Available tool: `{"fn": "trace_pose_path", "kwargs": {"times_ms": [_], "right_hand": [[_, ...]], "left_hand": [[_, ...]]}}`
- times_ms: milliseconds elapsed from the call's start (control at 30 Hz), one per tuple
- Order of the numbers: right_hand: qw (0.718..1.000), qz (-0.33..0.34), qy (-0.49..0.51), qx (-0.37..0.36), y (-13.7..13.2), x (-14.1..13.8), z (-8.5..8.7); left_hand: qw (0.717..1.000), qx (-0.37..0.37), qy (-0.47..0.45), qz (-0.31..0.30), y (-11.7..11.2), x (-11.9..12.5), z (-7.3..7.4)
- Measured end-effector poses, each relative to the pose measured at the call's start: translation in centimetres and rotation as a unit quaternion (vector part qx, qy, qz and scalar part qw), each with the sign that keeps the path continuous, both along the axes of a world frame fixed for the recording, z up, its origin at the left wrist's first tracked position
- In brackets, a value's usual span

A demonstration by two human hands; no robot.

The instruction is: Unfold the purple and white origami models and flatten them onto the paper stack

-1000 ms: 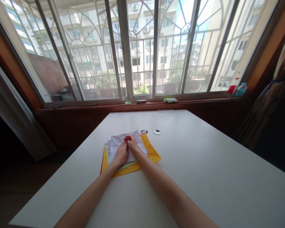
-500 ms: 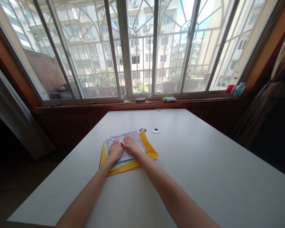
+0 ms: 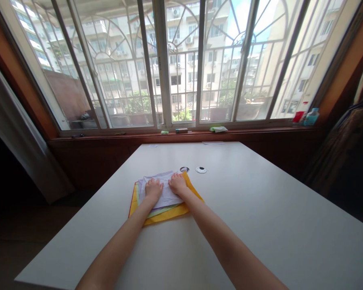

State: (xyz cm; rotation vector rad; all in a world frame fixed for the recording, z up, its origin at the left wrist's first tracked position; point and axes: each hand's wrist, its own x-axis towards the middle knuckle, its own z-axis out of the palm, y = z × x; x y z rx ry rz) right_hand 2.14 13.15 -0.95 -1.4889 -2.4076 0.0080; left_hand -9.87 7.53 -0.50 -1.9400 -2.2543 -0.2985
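Note:
A creased pale lavender sheet of paper (image 3: 168, 197) lies on top of a loose stack. Beneath it, a pale green sheet (image 3: 159, 212) and a yellow sheet (image 3: 166, 219) stick out, with a thin red edge showing at the left. My left hand (image 3: 154, 190) rests on the left part of the lavender sheet, fingers slightly bent and pointing away from me. Over its upper right part, my right hand (image 3: 177, 184) presses down with its fingers on the paper. A gap separates the two hands. Neither hand grasps anything.
The stack is on a white table (image 3: 248, 225). Behind it are a round hole (image 3: 184, 169) and a round cover (image 3: 201, 170). A green-and-white packet (image 3: 218, 129) and a red bottle (image 3: 299, 114) stand along the windowsill (image 3: 109, 137). A curtain hangs at either side.
My hands have moved apart: the right has slid right towards the sheet's upper right part. The lavender sheet lies flatter than before. The camera view has shifted slightly.

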Motion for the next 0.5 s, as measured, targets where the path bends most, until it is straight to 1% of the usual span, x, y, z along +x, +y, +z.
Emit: {"fn": "trace_pose_path", "kwargs": {"times_ms": [100,200,267,333,433,500], "right_hand": [[0.999,-0.035,-0.019,0.009,-0.1,-2.0,0.5],[0.998,-0.050,-0.023,0.016,-0.2,-3.2,0.3],[0.999,-0.023,-0.020,0.019,-0.2,-3.3,-0.1],[0.999,0.022,-0.014,0.018,-0.3,-3.0,-0.4],[0.997,0.079,0.000,0.013,-0.2,-2.3,-0.6],[0.995,0.099,0.011,0.012,-0.1,-2.0,-0.5]], "left_hand": [[1.000,0.010,0.005,-0.013,1.5,1.2,0.2],[0.998,0.009,0.000,-0.066,2.4,1.2,-0.1],[0.994,0.010,-0.008,-0.106,2.7,0.6,-0.6],[0.991,0.013,-0.016,-0.131,2.8,-0.1,-1.1],[0.989,0.016,-0.025,-0.145,3.2,-0.9,-1.7],[0.989,0.013,-0.028,-0.146,3.5,-1.3,-2.0]]}}
